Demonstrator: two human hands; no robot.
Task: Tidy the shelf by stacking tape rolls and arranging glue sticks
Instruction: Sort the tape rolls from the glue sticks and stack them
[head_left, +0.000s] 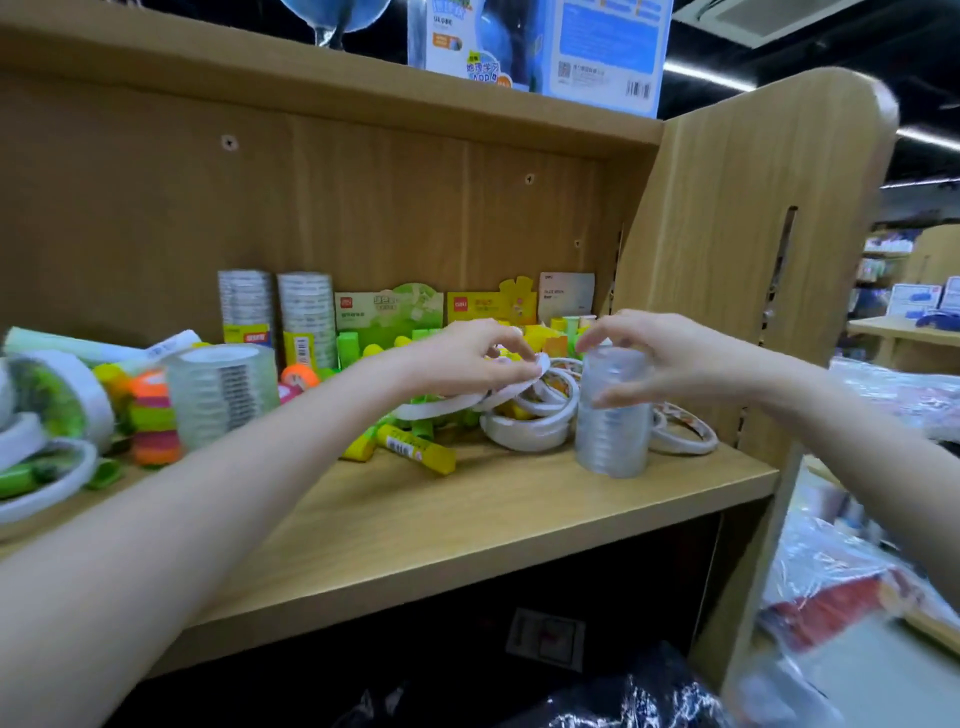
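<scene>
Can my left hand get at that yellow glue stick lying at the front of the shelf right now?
Probably not yet: the left hand holds a white tape roll. The yellow glue stick lies uncovered just below.

On the wooden shelf (519, 499), the right hand (670, 358) curls around the top of an upright stack of clear tape rolls (613, 415). Just left of that stack, the left hand (467, 353) pinches a white tape ring (467, 402) tilted above a pile of white tape rings (530, 426). Left of the pile lies a yellow glue stick (415, 448); two wrapped tape columns (278, 317) stand further back.
</scene>
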